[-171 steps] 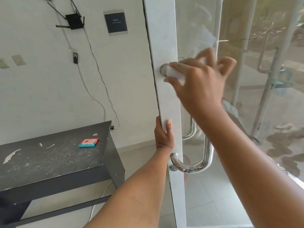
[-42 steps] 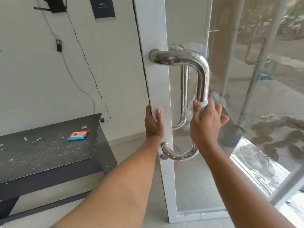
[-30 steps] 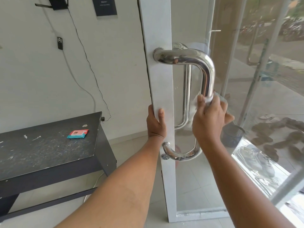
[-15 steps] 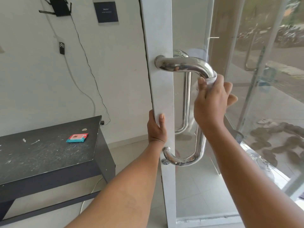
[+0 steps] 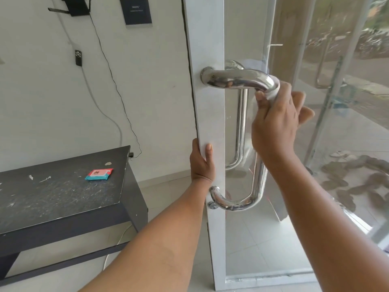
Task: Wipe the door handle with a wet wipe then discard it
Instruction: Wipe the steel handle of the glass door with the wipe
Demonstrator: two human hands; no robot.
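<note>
Wipe (image 5: 274, 92): only a white strip shows, the rest is under the right hand (image 5: 275, 121). Handle (image 5: 235, 81): upper bend and part of the upright covered by that hand. Left hand (image 5: 201, 165): fingers behind the door (image 5: 207, 114) edge, thumb alone seen. Plaque (image 5: 137, 10) text unreadable. Router (image 5: 76, 5) cut by top edge, bench (image 5: 52, 199) by left.

Open gap between door handle (image 5: 237, 82) and door frame (image 5: 207, 102), glass pane (image 5: 252, 239) behind; black table (image 5: 63, 220) well left.
</note>
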